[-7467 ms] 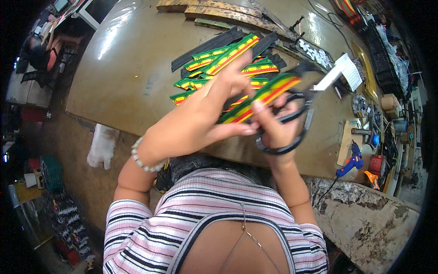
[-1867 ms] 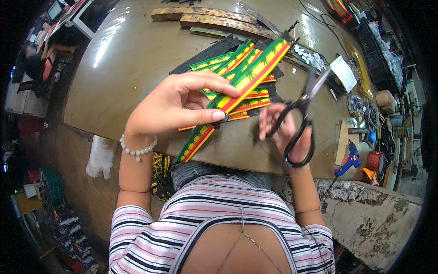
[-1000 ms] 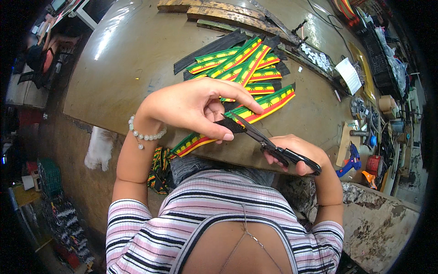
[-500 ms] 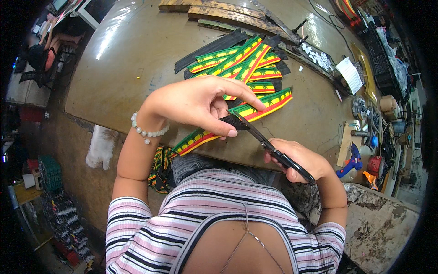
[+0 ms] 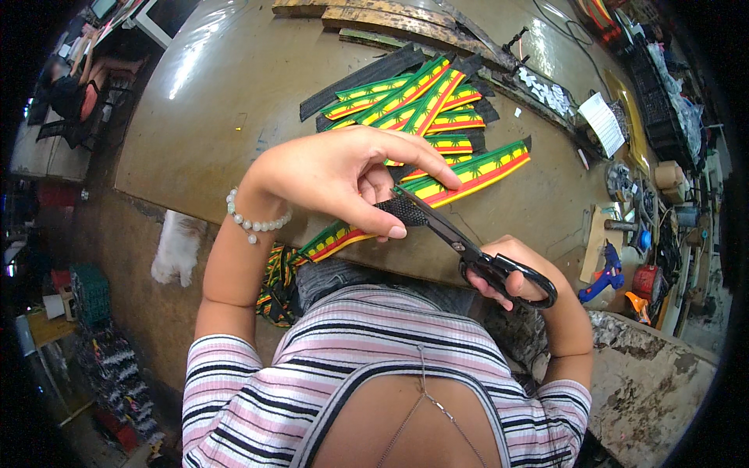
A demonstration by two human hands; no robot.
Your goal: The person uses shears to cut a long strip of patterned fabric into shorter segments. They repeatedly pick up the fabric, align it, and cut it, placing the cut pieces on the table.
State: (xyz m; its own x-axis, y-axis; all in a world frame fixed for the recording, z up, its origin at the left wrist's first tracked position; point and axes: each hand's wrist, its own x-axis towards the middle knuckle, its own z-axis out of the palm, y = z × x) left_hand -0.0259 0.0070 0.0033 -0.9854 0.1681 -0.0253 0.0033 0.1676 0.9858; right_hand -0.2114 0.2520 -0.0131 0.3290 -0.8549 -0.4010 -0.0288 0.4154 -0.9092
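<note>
My left hand [image 5: 343, 175] pinches a green, yellow and red patterned strap [image 5: 484, 175] with a black mesh underside, folded between thumb and fingers. One end stretches out to the right over the table; the other runs down left toward my lap. My right hand [image 5: 511, 273] grips black-handled scissors [image 5: 464, 246], fingers through the loops. Their blades meet the strap beside my left thumb; whether they are cutting through it is hidden. Beyond my left hand lies a pile of similar cut straps [image 5: 421, 97], some turned black side up.
The strap's bulk [image 5: 277, 292] hangs bunched at my lap's left. Wooden boards [image 5: 398, 27] lie along the far table [image 5: 203, 125]. At right are a paper sheet [image 5: 601, 125], a blue glue gun [image 5: 605, 273] and a black crate [image 5: 663, 101]. A person [image 5: 74, 93] sits far left.
The strap's right end has shifted farther out to the right. My right hand has turned, so the scissor handles now show their loops spread wider.
</note>
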